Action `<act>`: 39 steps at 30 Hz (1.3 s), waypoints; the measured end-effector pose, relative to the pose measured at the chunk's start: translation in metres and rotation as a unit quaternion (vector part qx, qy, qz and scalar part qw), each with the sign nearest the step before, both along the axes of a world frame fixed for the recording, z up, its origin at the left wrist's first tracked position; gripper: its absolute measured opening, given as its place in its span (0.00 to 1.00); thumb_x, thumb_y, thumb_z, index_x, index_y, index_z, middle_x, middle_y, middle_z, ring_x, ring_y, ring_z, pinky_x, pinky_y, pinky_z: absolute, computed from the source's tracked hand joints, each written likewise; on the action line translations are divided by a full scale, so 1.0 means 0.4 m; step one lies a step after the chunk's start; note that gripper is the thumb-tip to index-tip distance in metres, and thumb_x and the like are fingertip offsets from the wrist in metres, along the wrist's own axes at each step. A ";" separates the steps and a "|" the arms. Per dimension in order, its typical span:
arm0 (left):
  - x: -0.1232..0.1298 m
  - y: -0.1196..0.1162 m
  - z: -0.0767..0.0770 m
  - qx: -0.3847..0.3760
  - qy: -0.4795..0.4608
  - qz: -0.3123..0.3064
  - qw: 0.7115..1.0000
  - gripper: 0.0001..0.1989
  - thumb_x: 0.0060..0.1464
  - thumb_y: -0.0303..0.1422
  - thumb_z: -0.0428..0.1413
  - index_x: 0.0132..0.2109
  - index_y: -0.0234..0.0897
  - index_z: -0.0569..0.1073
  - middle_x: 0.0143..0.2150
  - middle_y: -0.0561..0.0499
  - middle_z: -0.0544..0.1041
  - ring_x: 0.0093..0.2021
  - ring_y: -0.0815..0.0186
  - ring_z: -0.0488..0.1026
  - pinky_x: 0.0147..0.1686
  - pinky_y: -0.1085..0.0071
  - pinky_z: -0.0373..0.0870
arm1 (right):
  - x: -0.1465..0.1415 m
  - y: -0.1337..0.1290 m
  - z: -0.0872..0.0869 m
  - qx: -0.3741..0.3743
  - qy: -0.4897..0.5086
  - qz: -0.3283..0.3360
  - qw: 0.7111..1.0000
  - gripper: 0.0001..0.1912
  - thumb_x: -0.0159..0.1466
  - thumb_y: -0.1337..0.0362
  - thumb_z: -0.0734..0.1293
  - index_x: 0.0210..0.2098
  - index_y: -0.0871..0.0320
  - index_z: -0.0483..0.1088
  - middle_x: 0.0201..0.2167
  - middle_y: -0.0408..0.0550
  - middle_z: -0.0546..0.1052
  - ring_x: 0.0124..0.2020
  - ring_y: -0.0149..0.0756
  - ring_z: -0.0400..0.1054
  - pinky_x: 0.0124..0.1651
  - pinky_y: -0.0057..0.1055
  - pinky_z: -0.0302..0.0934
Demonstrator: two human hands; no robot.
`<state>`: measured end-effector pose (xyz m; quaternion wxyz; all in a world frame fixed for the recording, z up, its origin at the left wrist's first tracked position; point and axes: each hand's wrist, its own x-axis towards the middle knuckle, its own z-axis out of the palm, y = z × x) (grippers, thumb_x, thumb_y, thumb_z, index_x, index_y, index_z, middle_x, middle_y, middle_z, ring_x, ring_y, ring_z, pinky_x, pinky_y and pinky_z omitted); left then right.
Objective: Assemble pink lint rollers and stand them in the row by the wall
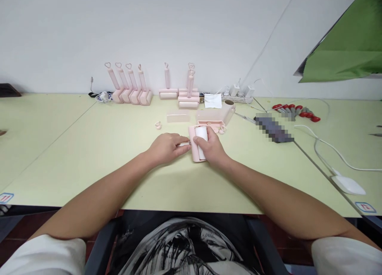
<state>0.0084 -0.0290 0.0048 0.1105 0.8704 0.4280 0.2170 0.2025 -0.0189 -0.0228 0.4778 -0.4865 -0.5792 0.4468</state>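
Observation:
A pink roller holder (193,149) with a white roll (202,136) in it is held above the table by my right hand (213,145), thumb on the front and fingers behind. On its left side, my left hand (170,147) pinches a small, thin, whitish piece (184,143) whose end meets the pink holder. Just behind my hands lie an open pink tray-like part (210,123), a translucent cover (178,118) and a small pink heart-ring piece (158,125). Another heart-ring piece (221,129) lies beside my right hand.
Assembled pink rollers (145,96) stand along the wall. A power strip (238,99) with chargers and a white paper (213,100) are at the back. To the right are a blurred dark object (273,128), red-handled tools (304,113) and a cable with a white pad (348,184).

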 end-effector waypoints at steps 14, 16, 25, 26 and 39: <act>0.006 -0.002 0.006 -0.004 0.003 0.003 1.000 0.18 0.63 0.43 0.50 0.45 0.39 0.80 0.31 0.49 0.77 0.30 0.65 0.71 0.30 0.70 0.58 | 0.002 0.002 0.008 -0.004 -0.018 0.008 1.000 0.20 0.56 0.54 0.68 0.43 0.55 0.63 0.35 0.43 0.73 0.36 0.38 0.67 0.38 0.34 0.63; 0.003 -0.001 0.013 -0.016 0.001 0.004 1.000 0.19 0.63 0.44 0.49 0.46 0.38 0.80 0.32 0.49 0.78 0.32 0.65 0.72 0.30 0.70 0.59 | 0.006 0.010 0.011 -0.014 0.000 0.015 1.000 0.21 0.55 0.54 0.69 0.44 0.55 0.63 0.36 0.43 0.73 0.36 0.38 0.67 0.39 0.34 0.64; -0.033 0.015 0.023 -0.055 -0.087 0.048 0.994 0.18 0.60 0.46 0.53 0.43 0.37 0.78 0.33 0.51 0.79 0.33 0.64 0.74 0.35 0.69 0.66 | 0.048 0.052 0.033 0.016 -0.085 -0.068 0.994 0.29 0.56 0.54 0.67 0.54 0.55 0.61 0.49 0.54 0.73 0.46 0.46 0.71 0.45 0.44 0.67; -0.027 0.013 0.018 -0.051 -0.092 0.044 0.993 0.18 0.60 0.46 0.53 0.42 0.36 0.78 0.33 0.50 0.78 0.33 0.65 0.73 0.35 0.69 0.66 | 0.052 0.045 0.040 0.084 -0.139 -0.071 0.984 0.31 0.56 0.56 0.67 0.57 0.55 0.59 0.54 0.56 0.71 0.51 0.49 0.68 0.50 0.47 0.65; 0.024 -0.007 -0.013 -0.203 -0.206 -0.060 0.955 0.18 0.59 0.45 0.55 0.48 0.36 0.76 0.30 0.54 0.75 0.28 0.70 0.67 0.30 0.74 0.63 | 0.043 -0.042 0.112 0.202 -0.506 0.224 0.808 0.19 0.66 0.65 0.61 0.56 0.59 0.63 0.39 0.50 0.80 0.41 0.43 0.73 0.64 0.53 0.48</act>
